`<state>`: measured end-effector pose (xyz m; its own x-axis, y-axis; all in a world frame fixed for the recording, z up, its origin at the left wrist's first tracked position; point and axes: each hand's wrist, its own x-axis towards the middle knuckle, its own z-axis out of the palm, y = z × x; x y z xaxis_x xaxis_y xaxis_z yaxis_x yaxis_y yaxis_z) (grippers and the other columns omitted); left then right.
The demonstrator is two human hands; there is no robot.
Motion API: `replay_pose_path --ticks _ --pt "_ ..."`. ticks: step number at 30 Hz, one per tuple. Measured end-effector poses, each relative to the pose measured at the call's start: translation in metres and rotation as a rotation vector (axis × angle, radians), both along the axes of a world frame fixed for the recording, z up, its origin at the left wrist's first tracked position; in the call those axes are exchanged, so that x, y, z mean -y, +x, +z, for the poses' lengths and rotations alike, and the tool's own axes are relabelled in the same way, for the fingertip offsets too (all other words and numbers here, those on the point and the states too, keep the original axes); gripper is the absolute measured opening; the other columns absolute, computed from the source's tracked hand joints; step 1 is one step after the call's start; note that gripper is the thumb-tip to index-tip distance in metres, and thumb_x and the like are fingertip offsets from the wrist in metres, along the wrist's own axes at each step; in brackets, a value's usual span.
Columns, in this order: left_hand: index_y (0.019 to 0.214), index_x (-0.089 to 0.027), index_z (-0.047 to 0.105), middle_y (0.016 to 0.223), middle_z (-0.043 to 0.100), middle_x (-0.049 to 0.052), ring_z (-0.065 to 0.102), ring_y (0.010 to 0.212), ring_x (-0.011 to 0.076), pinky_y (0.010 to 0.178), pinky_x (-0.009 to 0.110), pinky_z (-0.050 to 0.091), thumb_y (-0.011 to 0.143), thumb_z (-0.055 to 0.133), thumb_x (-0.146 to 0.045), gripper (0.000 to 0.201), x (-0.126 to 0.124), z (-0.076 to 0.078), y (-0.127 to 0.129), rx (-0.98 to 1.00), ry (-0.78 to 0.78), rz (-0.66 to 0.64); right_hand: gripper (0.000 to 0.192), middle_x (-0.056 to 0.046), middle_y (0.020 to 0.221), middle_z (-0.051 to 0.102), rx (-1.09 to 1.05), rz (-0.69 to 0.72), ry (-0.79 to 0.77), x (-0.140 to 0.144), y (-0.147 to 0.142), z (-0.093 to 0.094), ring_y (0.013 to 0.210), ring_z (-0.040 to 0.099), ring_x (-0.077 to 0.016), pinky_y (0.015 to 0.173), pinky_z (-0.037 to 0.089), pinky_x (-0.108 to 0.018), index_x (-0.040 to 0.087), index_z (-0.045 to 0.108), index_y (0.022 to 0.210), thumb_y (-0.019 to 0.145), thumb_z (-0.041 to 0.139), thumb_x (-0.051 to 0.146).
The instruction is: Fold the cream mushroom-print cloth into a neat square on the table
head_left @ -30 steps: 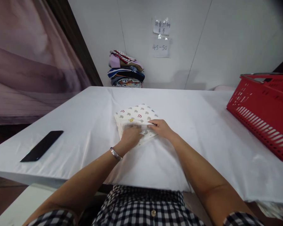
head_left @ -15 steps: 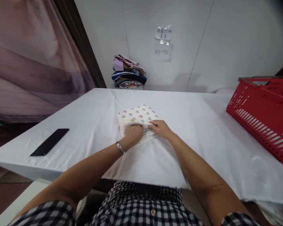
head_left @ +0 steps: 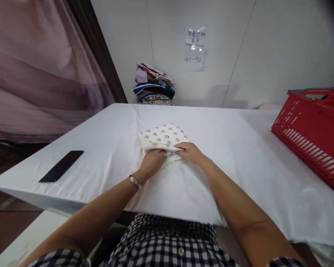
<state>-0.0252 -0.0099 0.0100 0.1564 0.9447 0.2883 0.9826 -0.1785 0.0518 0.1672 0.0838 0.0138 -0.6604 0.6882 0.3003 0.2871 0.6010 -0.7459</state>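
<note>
A folded white cloth (head_left: 164,134) with small grey, red and yellow prints lies mid-table close to me. My right hand (head_left: 191,152) pinches the near right edge of its top layer between thumb and fingers. At the near left side, my left hand (head_left: 153,162) is closed at the fold, its fingers pressed together and pointing right along the opening. Those fingertips are partly hidden by the cloth. Under the top layer, further layers show between the hands. A silver bracelet (head_left: 135,181) is on my left wrist.
A black phone (head_left: 61,166) lies on the white-covered table (head_left: 105,129) at left. The red basket (head_left: 308,137) stands at right. Behind the far edge is a stack of folded fabrics (head_left: 154,89). Paper notes (head_left: 195,59) are on the wall, and a pink curtain (head_left: 41,66) hangs at left.
My left hand has drawn slightly left and toward me, its fingers less curled than before. The top layer lies lower over the fold. My right hand keeps its pinch.
</note>
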Motion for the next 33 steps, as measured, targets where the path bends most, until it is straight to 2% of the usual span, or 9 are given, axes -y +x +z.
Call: replay_pose_path --ticks 4,9,14,18,21,23,25,29,33 --pt "0.111 -0.018 0.062 0.109 0.067 0.008 0.063 0.098 0.0239 0.086 0.037 0.05 0.091 0.044 -0.029 0.029 0.008 -0.01 -0.012 0.077 0.055 0.009 0.042 -0.001 0.115 0.065 0.054 0.012 0.045 0.003 -0.001 -0.001 0.106 0.058 -0.0181 0.095 0.043 -0.034 0.027 0.066 0.111 0.074 0.054 0.011" --pt "0.099 -0.018 0.065 0.099 0.07 0.009 0.064 0.093 0.0234 0.083 0.037 0.049 0.091 0.043 -0.029 0.026 0.009 -0.013 -0.016 0.073 0.086 0.012 0.044 -0.001 0.107 0.068 0.11 0.083 0.203 0.004 -0.004 -0.003 0.104 0.058 -0.0178 0.092 0.044 -0.033 0.027 0.069 0.104 0.073 0.049 0.002" --pt "0.082 -0.017 0.064 0.085 0.068 0.009 0.063 0.085 0.0234 0.076 0.036 0.05 0.087 0.049 -0.031 0.02 0.016 -0.01 -0.014 0.085 0.139 0.08 0.042 -0.002 0.101 0.068 0.109 0.087 0.256 0.001 -0.005 -0.011 0.099 0.058 -0.0179 0.089 0.045 -0.032 0.023 0.07 0.098 0.072 0.047 0.0" --pt "0.086 -0.02 0.065 0.088 0.068 0.007 0.063 0.084 0.0212 0.073 0.033 0.05 0.089 0.046 -0.033 0.024 0.043 -0.006 -0.022 0.118 0.18 0.07 0.042 -0.002 0.1 0.068 0.135 0.096 0.324 0.001 -0.006 -0.015 0.098 0.058 -0.018 0.087 0.044 -0.032 0.025 0.07 0.097 0.073 0.048 -0.002" --pt "0.088 -0.022 0.063 0.09 0.067 0.005 0.062 0.084 0.0182 0.07 0.029 0.05 0.089 0.047 -0.031 0.019 0.07 0.002 -0.027 0.179 0.23 0.085 0.042 -0.003 0.1 0.068 0.195 0.102 0.381 0.003 -0.008 -0.016 0.096 0.057 -0.0193 0.084 0.043 -0.033 0.024 0.07 0.096 0.072 0.049 -0.003" --pt "0.089 -0.021 0.061 0.092 0.066 0.006 0.061 0.087 0.0186 0.073 0.03 0.05 0.088 0.051 -0.031 0.014 0.084 0.008 -0.028 0.191 0.32 0.121 0.043 -0.004 0.101 0.067 0.224 0.103 0.414 0.004 -0.009 -0.016 0.096 0.057 -0.0198 0.082 0.043 -0.033 0.024 0.07 0.097 0.071 0.049 -0.003" --pt "0.097 -0.021 0.06 0.1 0.065 0.008 0.059 0.096 0.0216 0.082 0.034 0.048 0.086 0.055 -0.031 0.016 0.09 0.014 -0.026 0.146 0.386 0.112 0.044 -0.004 0.101 0.067 0.239 0.1 0.44 0.005 -0.01 -0.016 0.094 0.057 -0.0198 0.08 0.042 -0.032 0.024 0.07 0.097 0.071 0.048 -0.003" --pt "0.115 -0.023 0.057 0.126 0.057 0.009 0.048 0.12 0.0253 0.097 0.043 0.039 0.088 0.052 -0.024 0.028 0.08 0.013 -0.022 0.026 0.306 -0.061 0.043 -0.006 0.101 0.067 0.247 0.113 0.458 0.007 -0.008 -0.017 0.092 0.057 -0.0199 0.08 0.042 -0.033 0.023 0.07 0.1 0.073 0.047 -0.002" --pt "0.108 -0.023 0.062 0.118 0.064 0.006 0.053 0.115 0.0225 0.096 0.042 0.039 0.091 0.045 -0.019 0.025 0.064 -0.003 -0.024 0.023 0.211 -0.119 0.04 -0.006 0.106 0.066 0.16 0.114 0.441 0.005 0.005 -0.018 0.099 0.057 -0.0206 0.087 0.044 -0.037 0.023 0.069 0.103 0.076 0.048 0.003"
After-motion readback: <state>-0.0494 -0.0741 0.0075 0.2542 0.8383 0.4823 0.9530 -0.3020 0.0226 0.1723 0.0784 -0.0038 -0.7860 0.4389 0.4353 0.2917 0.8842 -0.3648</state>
